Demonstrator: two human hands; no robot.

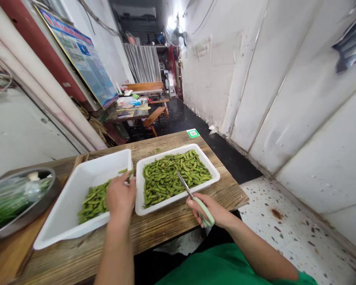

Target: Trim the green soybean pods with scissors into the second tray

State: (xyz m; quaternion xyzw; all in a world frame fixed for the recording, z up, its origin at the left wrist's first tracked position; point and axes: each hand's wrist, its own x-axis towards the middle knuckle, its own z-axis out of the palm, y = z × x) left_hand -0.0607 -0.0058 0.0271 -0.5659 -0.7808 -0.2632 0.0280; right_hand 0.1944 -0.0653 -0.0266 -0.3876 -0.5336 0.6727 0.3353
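Observation:
My left hand (120,196) is over the right side of the left white tray (65,204), its fingers pinched together on what looks like an edamame pod, mostly hidden by the fingers. Below and left of that hand lies a small heap of edamame pods (91,202) in the tray. My right hand (206,208) grips scissors (204,209) with pale green handles. Their metal blades point up and left over the right white tray (140,211), which holds a broad layer of green pods (172,178). The blades look nearly together.
Both trays stand on a wooden table (157,231). At the left is a metal bowl (55,186) with bagged green vegetables (14,202). A green QR-code card (192,133) lies at the far table edge. Beyond are another table (130,114), a wooden bench (154,115) and a white wall (210,75).

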